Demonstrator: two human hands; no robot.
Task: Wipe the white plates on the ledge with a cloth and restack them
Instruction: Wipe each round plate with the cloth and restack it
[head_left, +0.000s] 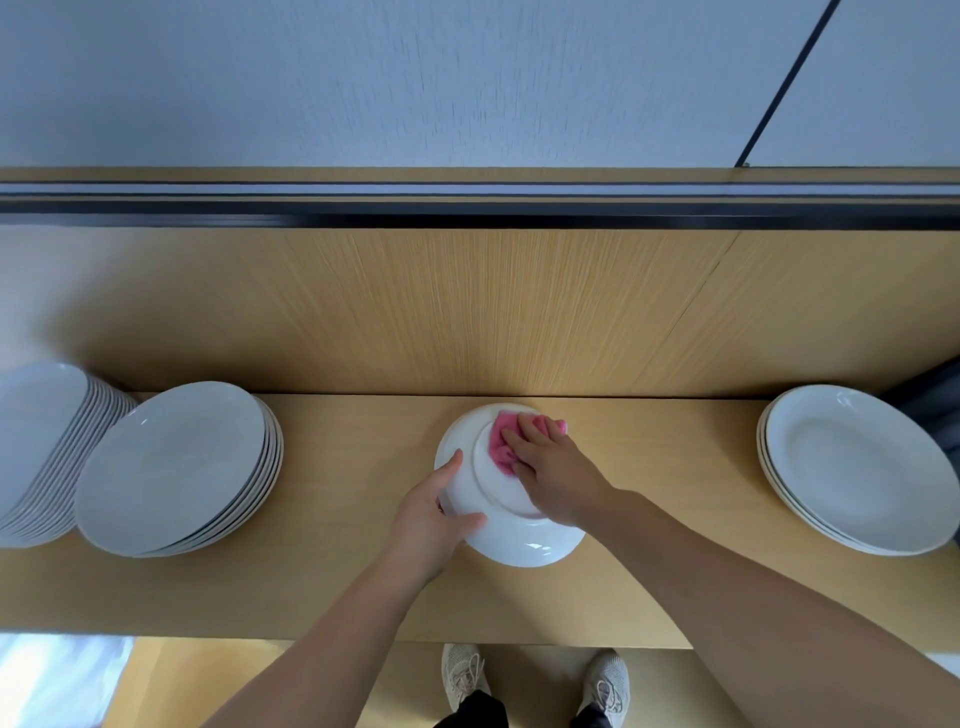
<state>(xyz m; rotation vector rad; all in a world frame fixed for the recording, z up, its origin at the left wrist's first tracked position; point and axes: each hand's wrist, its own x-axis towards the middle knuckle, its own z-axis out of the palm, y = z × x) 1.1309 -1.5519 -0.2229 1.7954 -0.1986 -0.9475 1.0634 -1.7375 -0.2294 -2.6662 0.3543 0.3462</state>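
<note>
Nearest us, our pale shoes (464, 675) stand on the floor below the table (363, 587). Above its middle, our left grip (434, 512) curls round the rim of the overturned white plate (506, 488), holding it. Our right grip (553, 467) lies with fingers stretched out, pressing a pink cloth (500, 444) against the plate's underside. Farther left sit a plate stack (176, 467) and a taller stack (39, 441); far right, a short stack (852, 467).
</note>
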